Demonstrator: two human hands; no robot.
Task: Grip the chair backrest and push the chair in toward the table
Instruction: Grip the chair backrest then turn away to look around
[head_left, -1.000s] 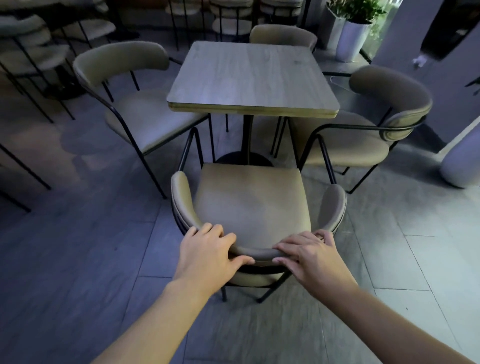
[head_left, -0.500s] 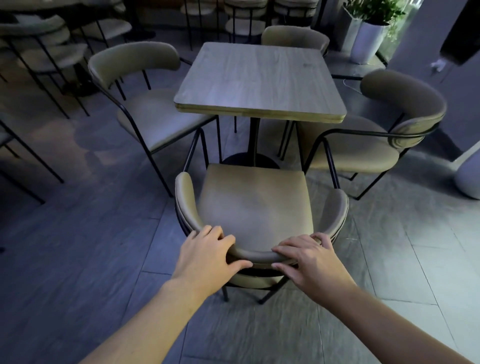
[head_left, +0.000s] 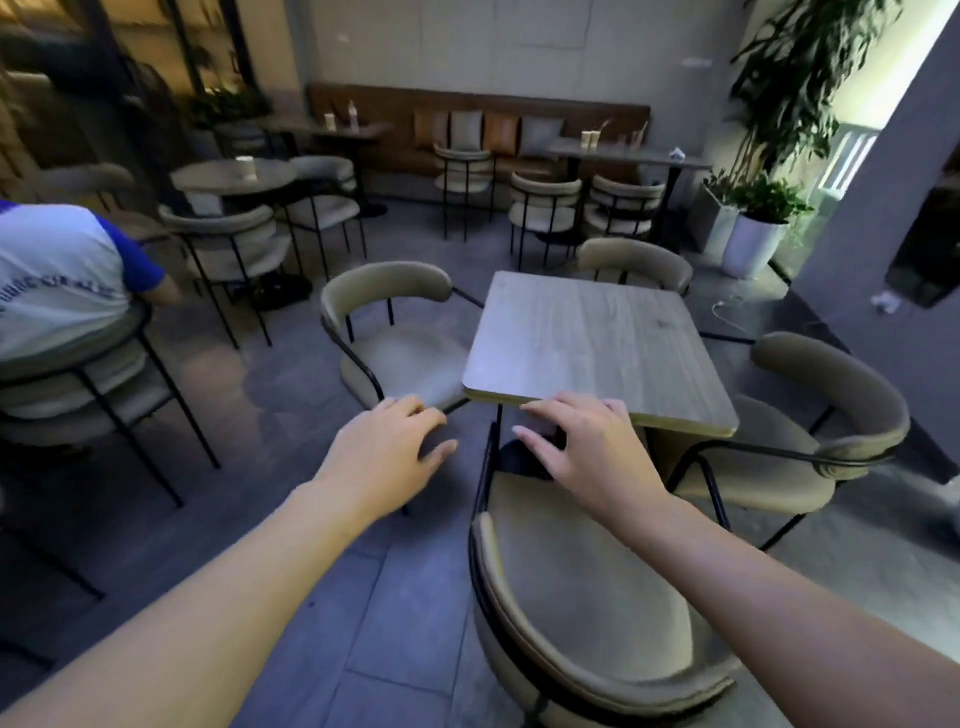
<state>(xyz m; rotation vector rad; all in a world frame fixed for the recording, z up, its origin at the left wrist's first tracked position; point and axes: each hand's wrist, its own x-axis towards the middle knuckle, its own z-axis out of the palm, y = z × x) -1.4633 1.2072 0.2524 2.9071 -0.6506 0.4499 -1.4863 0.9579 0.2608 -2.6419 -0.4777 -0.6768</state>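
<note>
A beige padded chair with a black metal frame stands right in front of me, its curved backrest (head_left: 597, 680) low in the view and its seat (head_left: 587, 571) reaching toward the square wooden table (head_left: 597, 338). Both my hands hang in the air above the chair, off the backrest. My left hand (head_left: 387, 452) floats over the floor left of the chair, fingers spread and holding nothing. My right hand (head_left: 587, 447) hovers over the seat's front near the table's near edge, fingers apart and empty.
Matching chairs stand at the table's left (head_left: 387, 332), right (head_left: 826, 415) and far side (head_left: 636, 265). A person in a white and blue shirt (head_left: 57, 280) sits at the far left. More tables and chairs, a bench and white planters (head_left: 750, 244) fill the back.
Both hands have let go of the backrest and lifted up and forward. The view has tipped upward, showing the room, and the chair now sits lower in the frame.
</note>
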